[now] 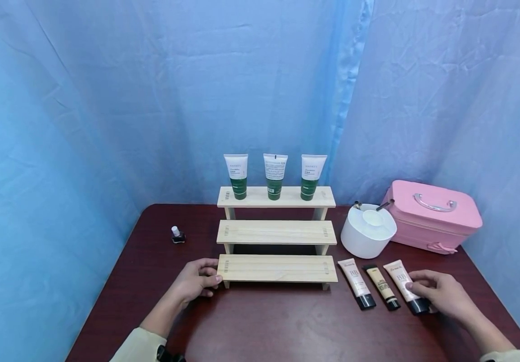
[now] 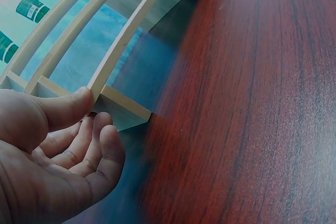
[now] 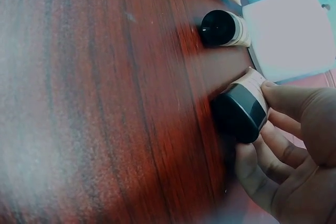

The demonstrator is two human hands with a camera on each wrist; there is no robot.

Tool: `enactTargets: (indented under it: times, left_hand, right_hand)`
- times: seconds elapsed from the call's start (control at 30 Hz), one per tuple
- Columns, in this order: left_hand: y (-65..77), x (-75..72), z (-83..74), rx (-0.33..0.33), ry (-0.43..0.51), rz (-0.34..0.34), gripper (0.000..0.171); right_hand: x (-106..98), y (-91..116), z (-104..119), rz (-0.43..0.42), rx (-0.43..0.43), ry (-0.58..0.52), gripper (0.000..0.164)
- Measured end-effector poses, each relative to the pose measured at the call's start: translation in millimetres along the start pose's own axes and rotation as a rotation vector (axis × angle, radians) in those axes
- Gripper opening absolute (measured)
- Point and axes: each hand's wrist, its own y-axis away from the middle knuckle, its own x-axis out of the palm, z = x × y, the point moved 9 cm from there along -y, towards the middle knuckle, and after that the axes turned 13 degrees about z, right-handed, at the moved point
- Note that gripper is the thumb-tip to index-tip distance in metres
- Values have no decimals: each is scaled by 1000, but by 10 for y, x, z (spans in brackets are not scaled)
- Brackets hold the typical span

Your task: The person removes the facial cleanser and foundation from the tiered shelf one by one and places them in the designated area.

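Note:
A three-step wooden display rack [image 1: 278, 268] stands mid-table. My left hand [image 1: 197, 279] grips the left end of its lowest step, thumb on the board's edge and the other fingers curled below, as the left wrist view shows. At the right, my right hand [image 1: 443, 294] pinches a BB cream tube [image 1: 398, 274] with a black cap [image 3: 241, 113], thumb on one side and fingers on the other. Left of it lie a yellowish tube [image 1: 381, 282] and another BB cream tube [image 1: 354, 276], caps toward me.
Three white-and-green tubes [image 1: 275, 171] stand on the rack's top step. Behind the lying tubes are a round white container [image 1: 364, 239] and a pink case [image 1: 432, 211] with a metal handle. A small dark bottle [image 1: 178, 236] with a white cap stands at the left. Blue curtains surround the table.

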Motion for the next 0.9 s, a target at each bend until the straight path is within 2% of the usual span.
enactTargets:
  times: [0.9]
  left_hand:
    - [33, 14, -27, 15, 15, 16, 46]
  right_hand:
    - [-34, 26, -10, -62, -3, 17, 52]
